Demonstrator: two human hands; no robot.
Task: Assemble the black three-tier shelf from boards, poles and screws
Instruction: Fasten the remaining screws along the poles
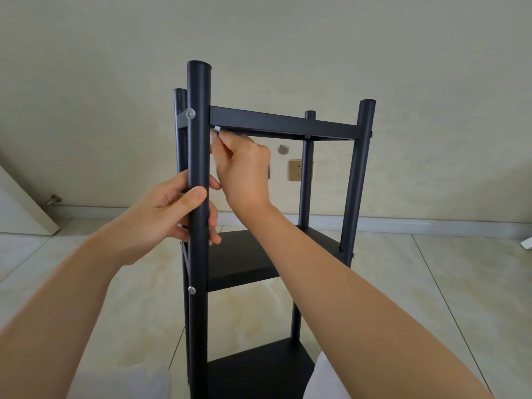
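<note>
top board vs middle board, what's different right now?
The top board is seen edge-on from slightly below, so only its front edge and underside show; the middle board shows its upper face. The right hand pinches a small silvery piece at the top board's front left corner; nothing touches the middle board. Both are black and sit between the same poles.

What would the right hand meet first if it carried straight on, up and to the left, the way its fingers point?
Probably the underside of the top board where it joins the near pole; the right hand pinches a small silvery piece right there, though depth is unclear.
</note>
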